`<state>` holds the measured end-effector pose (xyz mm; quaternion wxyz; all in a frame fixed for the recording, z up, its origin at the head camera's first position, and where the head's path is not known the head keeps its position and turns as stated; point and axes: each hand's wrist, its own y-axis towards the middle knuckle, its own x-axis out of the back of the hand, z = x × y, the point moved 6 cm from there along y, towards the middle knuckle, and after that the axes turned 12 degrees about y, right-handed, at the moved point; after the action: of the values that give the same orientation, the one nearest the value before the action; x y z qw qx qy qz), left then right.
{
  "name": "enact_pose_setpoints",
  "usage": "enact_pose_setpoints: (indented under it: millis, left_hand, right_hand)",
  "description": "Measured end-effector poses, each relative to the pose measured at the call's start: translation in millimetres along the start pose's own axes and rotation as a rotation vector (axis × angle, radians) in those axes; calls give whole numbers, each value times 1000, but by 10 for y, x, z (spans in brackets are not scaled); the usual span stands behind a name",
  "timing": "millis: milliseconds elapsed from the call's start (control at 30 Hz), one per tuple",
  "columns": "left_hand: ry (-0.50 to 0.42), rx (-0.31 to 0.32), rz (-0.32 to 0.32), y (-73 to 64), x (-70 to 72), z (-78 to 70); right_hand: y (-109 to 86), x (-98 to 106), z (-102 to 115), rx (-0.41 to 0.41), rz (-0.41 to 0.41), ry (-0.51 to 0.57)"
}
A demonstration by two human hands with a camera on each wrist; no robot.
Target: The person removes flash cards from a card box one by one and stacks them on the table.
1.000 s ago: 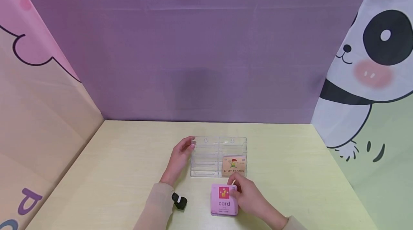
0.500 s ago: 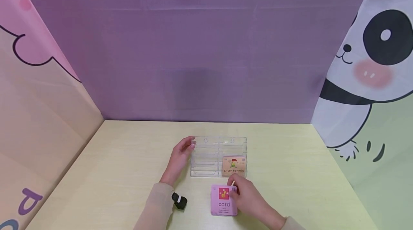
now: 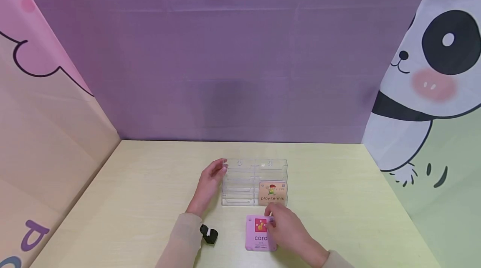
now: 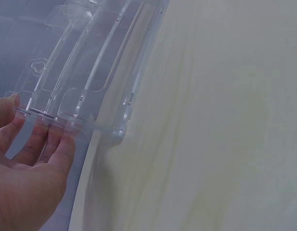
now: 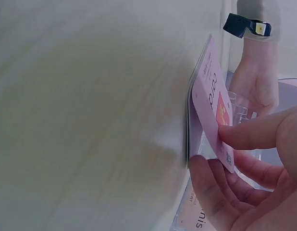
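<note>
My left hand (image 3: 208, 184) grips the left edge of a clear plastic card rack (image 3: 239, 181), thumb on one side and fingers round the other, as the left wrist view shows. An orange "play tennis" card (image 3: 272, 193) sits in the rack's lower right pocket. In front of the rack, my right hand (image 3: 290, 229) pinches the upper right part of a pink "card" picture card (image 3: 259, 243). The right wrist view shows this pink card tilted, one edge lifted off the cards (image 5: 188, 127) beneath it. How many cards lie below cannot be told.
A black device (image 3: 209, 234) is strapped at my left wrist, over the sleeve (image 3: 182, 238). The pale wooden table (image 3: 360, 213) spreads round the rack. A purple cloth wall (image 3: 240, 51) stands behind, with printed cloth walls at both sides.
My right hand has shifted very slightly to the left while pinching the pink card. My left hand and the rack look the same.
</note>
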<state>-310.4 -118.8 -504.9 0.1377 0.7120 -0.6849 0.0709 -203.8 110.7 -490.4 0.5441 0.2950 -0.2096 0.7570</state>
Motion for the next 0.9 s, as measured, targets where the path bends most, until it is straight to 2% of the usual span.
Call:
enact_pose_setpoints:
  millis: [300, 533, 900]
  left_hand:
    - [-9, 9, -3, 4, -2, 14]
    - [13, 7, 3, 1, -12, 19]
    - [1, 8, 0, 0, -8, 13]
  right_hand:
    - [43, -37, -10, -7, -9, -117]
    - [50, -35, -10, 30, -29, -185]
    - [81, -46, -24, 21, -10, -184]
